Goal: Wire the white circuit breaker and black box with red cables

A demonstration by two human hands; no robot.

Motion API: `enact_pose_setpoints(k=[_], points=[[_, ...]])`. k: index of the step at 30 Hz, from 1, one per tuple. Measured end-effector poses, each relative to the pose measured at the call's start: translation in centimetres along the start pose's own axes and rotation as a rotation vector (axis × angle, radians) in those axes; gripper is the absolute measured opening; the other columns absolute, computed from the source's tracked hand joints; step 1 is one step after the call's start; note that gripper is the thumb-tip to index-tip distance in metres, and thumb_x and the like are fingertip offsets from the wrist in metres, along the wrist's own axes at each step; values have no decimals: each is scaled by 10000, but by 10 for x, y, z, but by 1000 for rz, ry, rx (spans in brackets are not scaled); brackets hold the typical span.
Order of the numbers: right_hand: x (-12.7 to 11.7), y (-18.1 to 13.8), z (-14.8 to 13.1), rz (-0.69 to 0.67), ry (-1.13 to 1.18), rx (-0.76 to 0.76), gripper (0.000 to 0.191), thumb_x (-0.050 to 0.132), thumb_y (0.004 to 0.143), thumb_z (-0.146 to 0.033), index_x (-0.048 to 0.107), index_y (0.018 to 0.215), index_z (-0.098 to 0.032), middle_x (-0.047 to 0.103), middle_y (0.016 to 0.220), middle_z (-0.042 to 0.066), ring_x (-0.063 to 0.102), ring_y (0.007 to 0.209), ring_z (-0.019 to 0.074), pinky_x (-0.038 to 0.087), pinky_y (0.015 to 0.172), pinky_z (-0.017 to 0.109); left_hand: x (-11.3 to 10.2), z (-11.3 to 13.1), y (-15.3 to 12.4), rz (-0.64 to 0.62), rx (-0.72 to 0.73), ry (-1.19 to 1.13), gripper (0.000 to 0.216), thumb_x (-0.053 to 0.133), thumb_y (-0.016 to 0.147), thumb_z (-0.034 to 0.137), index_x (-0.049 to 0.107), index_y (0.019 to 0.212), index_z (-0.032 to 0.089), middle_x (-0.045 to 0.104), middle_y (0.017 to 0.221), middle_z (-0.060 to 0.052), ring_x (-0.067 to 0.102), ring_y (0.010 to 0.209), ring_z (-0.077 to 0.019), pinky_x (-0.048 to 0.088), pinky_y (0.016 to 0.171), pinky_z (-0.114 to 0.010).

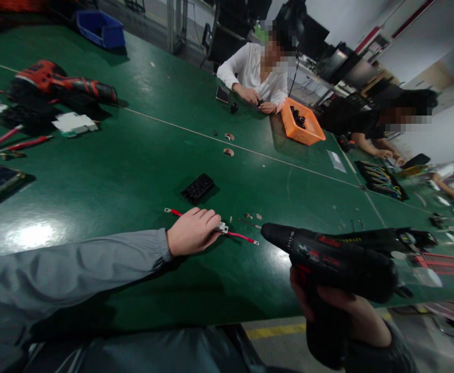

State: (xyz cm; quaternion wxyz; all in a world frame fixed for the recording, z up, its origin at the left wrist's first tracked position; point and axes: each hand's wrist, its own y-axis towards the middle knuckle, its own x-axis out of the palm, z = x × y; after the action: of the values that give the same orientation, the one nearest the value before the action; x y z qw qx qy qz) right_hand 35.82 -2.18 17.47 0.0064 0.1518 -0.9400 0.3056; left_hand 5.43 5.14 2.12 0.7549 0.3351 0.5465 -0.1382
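Observation:
My left hand (194,231) is closed over a small white connector block (223,227) on the green table. A short red cable (241,237) with a metal lug comes out on the block's right, and another lugged red end (175,212) shows left of my fingers. In my right hand (351,311) is a black cordless drill (328,259), gripped by its handle. Its thin bit points left, its tip a little to the right of the block and apart from it. A black plastic cover (198,188) lies just beyond my left hand.
A red-and-black power tool (52,80), white-and-green modules (75,124) and loose red cables lie at left. A blue bin (112,37) stands far left. Across the table (141,155), a person in white works beside an orange basket (308,135). Other people sit farther right.

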Motion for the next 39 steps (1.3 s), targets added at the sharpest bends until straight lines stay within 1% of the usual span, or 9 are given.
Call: enact_pose_setpoints(k=[5, 8, 10, 12, 14, 17, 24, 33, 39], points=[[-22, 20, -2, 134, -276, -205, 327, 746, 771, -429, 654, 972, -187, 651, 795, 45, 616, 628, 173, 504, 583, 304, -4, -1, 0, -8, 20, 7, 259, 422, 991, 364, 561, 1036, 150, 611, 920, -78, 572, 817, -207, 388, 723, -356], [-38, 43, 1, 338, -566, -256, 306, 743, 756, -432, 646, 909, -185, 643, 735, 32, 614, 665, 190, 511, 656, 326, -9, -1, 3, 0, 39, 12, 284, 437, 987, 368, 563, 1084, 133, 626, 988, -106, 588, 898, -227, 398, 754, -365], [-48, 60, 5, 504, -801, -227, 373, 765, 693, -439, 658, 934, -174, 676, 769, 56, 638, 734, 232, 504, 692, 344, -12, 0, 6, 13, 41, 9, 316, 445, 985, 381, 556, 1130, 122, 625, 1057, -122, 587, 960, -240, 407, 783, -373], [-58, 75, 8, 631, -1038, -117, 479, 776, 646, -448, 668, 1016, -163, 707, 843, 90, 663, 825, 282, 485, 721, 359, -15, 3, 11, 16, 58, 6, 323, 451, 982, 382, 555, 1148, 125, 621, 1094, -123, 582, 991, -245, 409, 803, -377], [-70, 87, 12, 698, -1216, 0, 531, 728, 687, -504, 666, 1085, -158, 718, 928, 131, 671, 891, 320, 468, 735, 373, -17, 7, 17, 3, 95, 3, 292, 460, 977, 364, 569, 1123, 135, 623, 1083, -116, 578, 996, -244, 406, 809, -376], [-89, 101, 19, 680, -1357, 89, 549, 615, 770, -596, 670, 1093, -156, 718, 1000, 165, 674, 941, 343, 462, 739, 377, -15, 13, 28, -21, 154, -3, 235, 469, 971, 336, 591, 1033, 145, 629, 1017, -105, 574, 963, -237, 397, 791, -370], [-119, 118, 28, 617, -1463, 209, 579, 613, 750, -636, 664, 1093, -173, 721, 998, 164, 687, 937, 356, 483, 746, 392, -4, 15, 43, -59, 245, -3, 229, 503, 956, 355, 597, 895, 155, 629, 925, -78, 566, 888, -230, 377, 736, -372], [-133, 119, 39, 531, -1444, 151, 632, 629, 763, -590, 606, 1196, -130, 708, 1077, 190, 686, 983, 349, 498, 797, 390, -5, 12, 39, -172, 261, -19, 164, 520, 953, 249, 630, 858, 173, 657, 864, -61, 574, 800, -214, 348, 608, -334], [-124, 114, 35, 469, -1463, 83, 558, 633, 774, -537, 628, 1147, -121, 715, 1033, 175, 695, 945, 305, 495, 770, 356, -14, 3, 23, -164, 232, 9, 157, 494, 968, 239, 610, 889, 169, 630, 844, -58, 552, 788, -212, 346, 584, -313]])
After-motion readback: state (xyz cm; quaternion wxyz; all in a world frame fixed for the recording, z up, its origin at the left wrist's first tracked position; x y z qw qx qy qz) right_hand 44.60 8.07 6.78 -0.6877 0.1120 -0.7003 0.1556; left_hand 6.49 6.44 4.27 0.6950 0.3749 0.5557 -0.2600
